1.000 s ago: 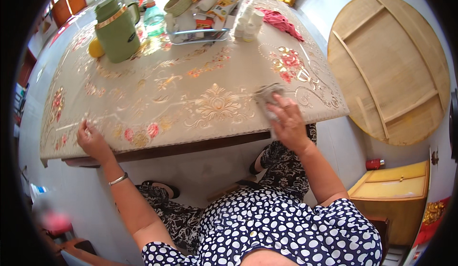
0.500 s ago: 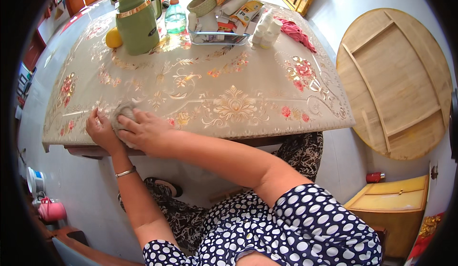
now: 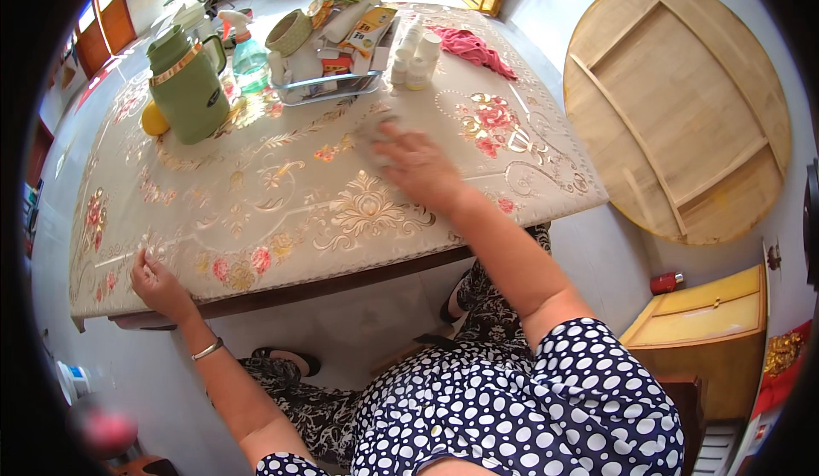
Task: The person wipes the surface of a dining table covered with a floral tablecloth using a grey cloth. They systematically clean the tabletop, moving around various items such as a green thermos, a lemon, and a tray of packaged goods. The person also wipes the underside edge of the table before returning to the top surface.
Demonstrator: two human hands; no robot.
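Observation:
My right hand (image 3: 418, 165) is stretched over the tablecloth (image 3: 281, 207), pressing a greyish cloth (image 3: 375, 131) flat under its fingers. Motion blurs the hand and the cloth, so the cloth's outline is soft. They are near the middle of the table, below the glass tray and the white bottles. My left hand (image 3: 159, 288), with a silver bangle at its wrist, rests at the table's near left edge. Its fingers are loosely bent and apart, and nothing shows in them. The tablecloth is beige with gold and red flower patterns.
A green thermos jug (image 3: 188, 101), yellow round object (image 3: 154, 119), spray bottle (image 3: 250, 62), filled glass tray (image 3: 328, 89), white bottles (image 3: 420, 68) and pink cloth (image 3: 474, 51) stand or lie along the far side. A round wooden tabletop (image 3: 678, 118) leans at right, above a yellow cabinet (image 3: 708, 310).
My right hand has swept the grey cloth away from my left hand, rightward and farther across the table. My left hand stays near the left edge. The view has shifted.

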